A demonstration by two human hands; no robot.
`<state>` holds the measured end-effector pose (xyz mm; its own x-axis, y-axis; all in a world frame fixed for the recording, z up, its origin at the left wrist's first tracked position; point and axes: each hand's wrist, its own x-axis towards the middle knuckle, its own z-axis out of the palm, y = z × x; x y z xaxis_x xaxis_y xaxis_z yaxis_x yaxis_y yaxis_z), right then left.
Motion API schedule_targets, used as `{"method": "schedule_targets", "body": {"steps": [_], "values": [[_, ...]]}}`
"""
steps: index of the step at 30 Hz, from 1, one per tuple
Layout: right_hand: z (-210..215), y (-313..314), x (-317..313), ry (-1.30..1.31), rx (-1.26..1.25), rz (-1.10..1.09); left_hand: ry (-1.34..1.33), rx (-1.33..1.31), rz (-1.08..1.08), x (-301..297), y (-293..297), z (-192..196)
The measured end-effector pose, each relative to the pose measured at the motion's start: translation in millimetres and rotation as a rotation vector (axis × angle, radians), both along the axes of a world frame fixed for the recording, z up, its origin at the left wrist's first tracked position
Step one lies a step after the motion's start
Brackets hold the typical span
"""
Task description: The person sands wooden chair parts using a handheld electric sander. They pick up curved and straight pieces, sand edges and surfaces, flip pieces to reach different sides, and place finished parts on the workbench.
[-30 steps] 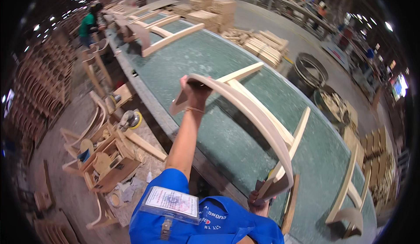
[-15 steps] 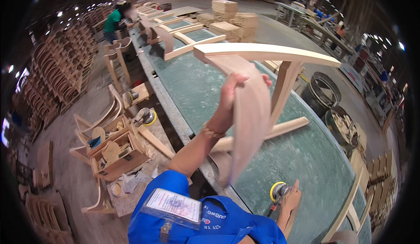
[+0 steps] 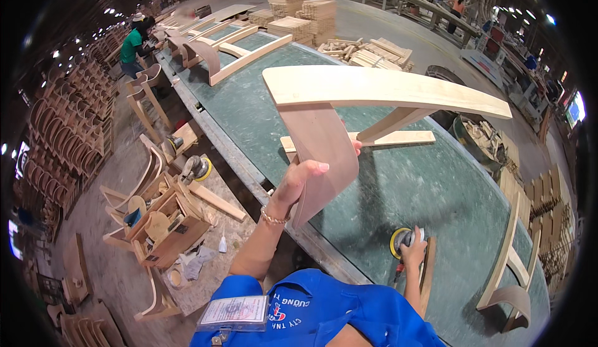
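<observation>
My left hand (image 3: 300,182) is closed around the curved brown backrest panel (image 3: 327,169) of a wooden chair frame, thumb on the near face and fingertips showing past its far edge. The frame is tilted over the green table, with its wide pale rail (image 3: 386,89) uppermost. A pale crosspiece (image 3: 395,124) runs below that rail toward another pale bar (image 3: 398,138). Lower right, my right hand (image 3: 412,252) is wrapped over a small round sander (image 3: 398,242) with a yellow pad edge. The sander is at the tabletop, and a narrow wooden strip (image 3: 428,275) lies beside my right forearm.
More chair frames (image 3: 249,51) line the far end of the green table (image 3: 249,123); another frame (image 3: 507,266) lies at right. A wooden box (image 3: 171,229) and a second sander (image 3: 198,168) sit on a low bench at left. A person in green (image 3: 131,48) stands far left.
The chair frame has turned in my left hand, so the panel's broad face now shows and its lower end has lifted. My right hand's raised finger has come down around the sander.
</observation>
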<state>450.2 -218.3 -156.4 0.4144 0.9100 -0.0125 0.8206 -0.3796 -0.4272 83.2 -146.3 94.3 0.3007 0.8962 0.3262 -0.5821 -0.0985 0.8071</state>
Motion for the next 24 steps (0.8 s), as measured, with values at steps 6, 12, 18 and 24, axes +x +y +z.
{"method": "schedule_targets", "body": {"steps": [6, 12, 18, 24], "values": [[154, 14, -19, 0.787, 0.392, 0.366, 0.107, 0.02, 0.077, -1, -28, -15], [351, 57, -97, 0.23, 0.756, 0.85, 0.144, 0.04, 0.039, 10, -39, -20], [379, 91, -184, -0.143, 0.773, 1.052, 0.138, 0.0, 0.095, 18, -50, -35], [391, 82, -250, -0.105, 0.951, 1.217, 0.063, 0.0, 0.101, 24, -58, -18]]}}
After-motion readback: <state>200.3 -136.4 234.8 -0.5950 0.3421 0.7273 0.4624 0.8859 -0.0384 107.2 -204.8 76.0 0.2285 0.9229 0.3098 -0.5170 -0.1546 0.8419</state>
